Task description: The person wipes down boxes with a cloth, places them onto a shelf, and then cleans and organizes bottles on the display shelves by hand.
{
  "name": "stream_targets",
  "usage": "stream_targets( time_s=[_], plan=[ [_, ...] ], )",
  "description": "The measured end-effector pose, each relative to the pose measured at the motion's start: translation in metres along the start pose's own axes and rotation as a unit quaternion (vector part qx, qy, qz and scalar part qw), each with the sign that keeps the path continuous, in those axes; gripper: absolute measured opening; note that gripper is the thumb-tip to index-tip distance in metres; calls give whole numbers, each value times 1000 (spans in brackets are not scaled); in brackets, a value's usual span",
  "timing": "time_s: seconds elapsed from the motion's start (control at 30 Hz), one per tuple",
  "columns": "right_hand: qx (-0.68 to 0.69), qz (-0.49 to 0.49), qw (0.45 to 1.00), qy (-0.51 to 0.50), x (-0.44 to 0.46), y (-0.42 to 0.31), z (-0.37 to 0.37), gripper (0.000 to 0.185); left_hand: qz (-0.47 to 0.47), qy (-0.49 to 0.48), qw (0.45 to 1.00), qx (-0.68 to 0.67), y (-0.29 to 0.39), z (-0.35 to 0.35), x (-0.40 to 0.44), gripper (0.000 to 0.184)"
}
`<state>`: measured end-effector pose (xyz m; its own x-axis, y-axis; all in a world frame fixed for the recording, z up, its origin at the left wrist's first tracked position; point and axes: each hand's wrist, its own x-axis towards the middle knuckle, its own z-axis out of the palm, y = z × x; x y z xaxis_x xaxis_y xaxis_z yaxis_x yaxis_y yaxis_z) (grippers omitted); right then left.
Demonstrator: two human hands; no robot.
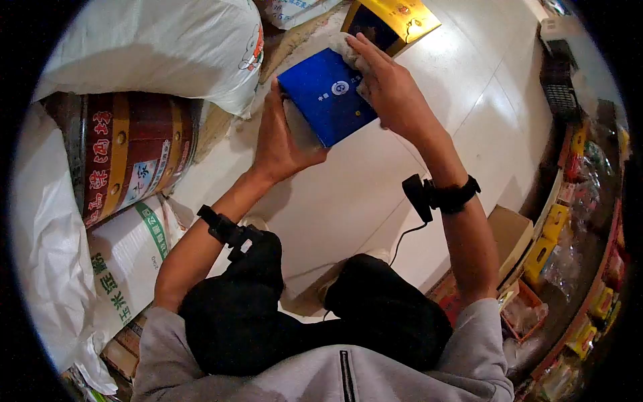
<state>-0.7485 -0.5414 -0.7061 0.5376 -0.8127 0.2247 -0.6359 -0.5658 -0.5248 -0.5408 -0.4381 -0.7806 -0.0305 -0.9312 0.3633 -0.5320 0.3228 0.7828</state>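
A blue box (328, 97) with white lettering and a round emblem is held up over the tiled floor. My left hand (281, 137) grips it along its left and lower edges, thumb and fingers apart around it. My right hand (392, 90) presses a pale crumpled cloth (356, 57) against the right side of the box, its fingers bent over the cloth. Just beyond the box, a gold and dark box (400, 21) stands on the floor (482, 100).
White sacks (154, 50) and a brown barrel (134, 151) with red lettering line the left side. A green-printed sack (134, 248) lies below the barrel. Shelves with packaged goods (549, 241) curve along the right, beside a cardboard box (506, 241).
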Motion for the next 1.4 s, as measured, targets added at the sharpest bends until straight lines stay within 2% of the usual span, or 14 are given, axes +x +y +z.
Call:
stream_targets(
  time_s=[0.1,0.2,0.27,0.4,0.57,0.63,0.77,0.83,0.87,0.9,1.0,1.1,1.17,1.4],
  plan=[
    [68,11,998,14,0,10,0,47,-5,4,1000,28,3,2,-1,138],
    [227,137,964,-9,-2,13,-8,42,-2,2,999,36,1,2,-2,138],
    [465,243,851,-2,-15,24,-8,38,11,7,1000,19,2,1,-2,138],
    [468,349,812,-2,-53,41,12,41,6,-27,999,-20,-2,-7,4,139],
    [550,373,744,70,-74,29,14,43,12,-113,993,-9,-17,-35,13,144],
    [588,367,712,111,-69,18,8,43,-2,-147,984,100,-10,-50,25,138],
    [602,339,710,140,-56,-6,8,46,27,-194,972,130,26,-89,58,126],
    [618,248,725,178,-52,-10,18,40,24,-235,963,128,47,-104,67,119],
    [615,243,725,190,-52,-12,25,42,77,-200,968,131,62,-102,72,97],
    [620,246,719,196,-53,-16,30,42,79,-210,965,134,64,-96,78,97],
    [572,197,764,222,-56,-22,38,47,134,-164,957,196,67,-62,93,55],
    [583,151,766,227,-54,-36,52,52,178,-197,930,255,48,-33,95,57],
    [439,113,854,256,-50,-43,64,59,210,-208,906,304,34,-31,91,61],
    [331,96,908,237,-15,-98,91,65,74,-159,980,89,-37,-87,67,80]
  ],
)
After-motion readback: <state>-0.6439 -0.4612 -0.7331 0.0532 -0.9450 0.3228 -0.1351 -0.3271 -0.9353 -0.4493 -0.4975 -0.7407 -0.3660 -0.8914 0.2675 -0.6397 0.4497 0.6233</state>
